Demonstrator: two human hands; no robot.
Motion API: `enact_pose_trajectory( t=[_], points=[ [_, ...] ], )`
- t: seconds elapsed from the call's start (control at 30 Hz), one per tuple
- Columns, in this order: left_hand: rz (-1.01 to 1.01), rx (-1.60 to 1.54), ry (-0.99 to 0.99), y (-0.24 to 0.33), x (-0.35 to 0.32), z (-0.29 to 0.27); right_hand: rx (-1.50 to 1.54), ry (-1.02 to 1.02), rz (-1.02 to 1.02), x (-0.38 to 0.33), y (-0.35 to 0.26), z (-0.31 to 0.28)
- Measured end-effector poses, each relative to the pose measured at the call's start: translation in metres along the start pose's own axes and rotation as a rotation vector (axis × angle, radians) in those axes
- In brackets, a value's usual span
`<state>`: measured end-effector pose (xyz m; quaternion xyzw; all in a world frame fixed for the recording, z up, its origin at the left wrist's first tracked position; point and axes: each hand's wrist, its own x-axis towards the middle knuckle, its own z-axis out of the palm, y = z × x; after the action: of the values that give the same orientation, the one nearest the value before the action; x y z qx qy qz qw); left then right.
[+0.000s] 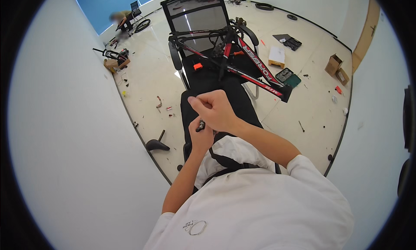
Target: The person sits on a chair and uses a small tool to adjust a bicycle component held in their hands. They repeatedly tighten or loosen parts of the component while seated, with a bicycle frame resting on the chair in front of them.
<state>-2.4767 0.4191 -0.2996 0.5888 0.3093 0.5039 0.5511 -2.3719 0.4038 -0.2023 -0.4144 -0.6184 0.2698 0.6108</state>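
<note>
Both hands meet close before the chest, above the lap. The left hand [200, 137] is curled around a small dark metal part [200, 126], whose end sticks up from the fist. The right hand [213, 109] sits just above, fingers closed in a fist; whether it grips anything cannot be told. Beyond, a bike frame [242, 61] lies across a black chair [197, 16], with a saddle [156, 144] on the floor.

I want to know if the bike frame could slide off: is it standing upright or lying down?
Lying down: the frame rests on its side across the chair.
</note>
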Motion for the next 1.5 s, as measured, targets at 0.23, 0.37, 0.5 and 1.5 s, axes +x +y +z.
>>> enact_pose_trajectory(
  t=[0.23,0.37,0.5,1.5],
  points=[
    [0.293,0.095,0.070,0.025,-0.010,0.016,-0.116,-0.075,-0.225,-0.023,-0.038,-0.012],
    [0.224,0.100,-0.138,0.005,-0.008,-0.007,-0.126,-0.159,-0.340,-0.026,-0.052,-0.012],
    [-0.258,-0.040,0.021,0.035,0.007,0.000,-0.208,-0.305,-0.629,-0.042,-0.039,0.013],
    [-0.272,-0.746,-0.365,0.034,-0.007,0.003,0.424,0.305,0.379,-0.054,0.043,-0.062]
  ],
)
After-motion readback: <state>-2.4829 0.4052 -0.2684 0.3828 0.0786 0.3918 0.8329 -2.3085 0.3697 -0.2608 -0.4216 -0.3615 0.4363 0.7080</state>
